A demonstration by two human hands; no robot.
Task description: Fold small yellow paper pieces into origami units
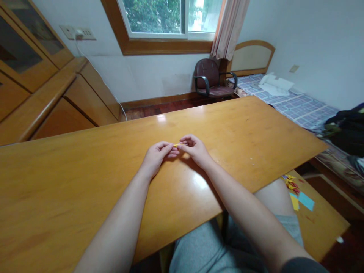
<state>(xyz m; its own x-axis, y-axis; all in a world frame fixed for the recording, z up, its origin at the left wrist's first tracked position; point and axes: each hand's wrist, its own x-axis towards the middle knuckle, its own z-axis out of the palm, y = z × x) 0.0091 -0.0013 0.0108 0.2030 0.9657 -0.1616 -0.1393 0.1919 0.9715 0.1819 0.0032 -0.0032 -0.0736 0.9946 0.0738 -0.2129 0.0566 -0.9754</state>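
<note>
Centrally in the head view, the left hand [156, 154] and the right hand [196, 151] hold a small yellow piece [175, 145] between them over the wooden table [71, 182], each with thumb and fingertips pinched on one end. At lower right, a blue sheet [306, 201], a yellow sheet [295, 202] and red-and-yellow pieces [292, 184] lie on a lower wooden surface [321, 231].

Bare forearms [122, 212] slant inward, left hand [157, 156] and right hand [198, 151] pinching close together (fingers [190, 139] curled).
</note>
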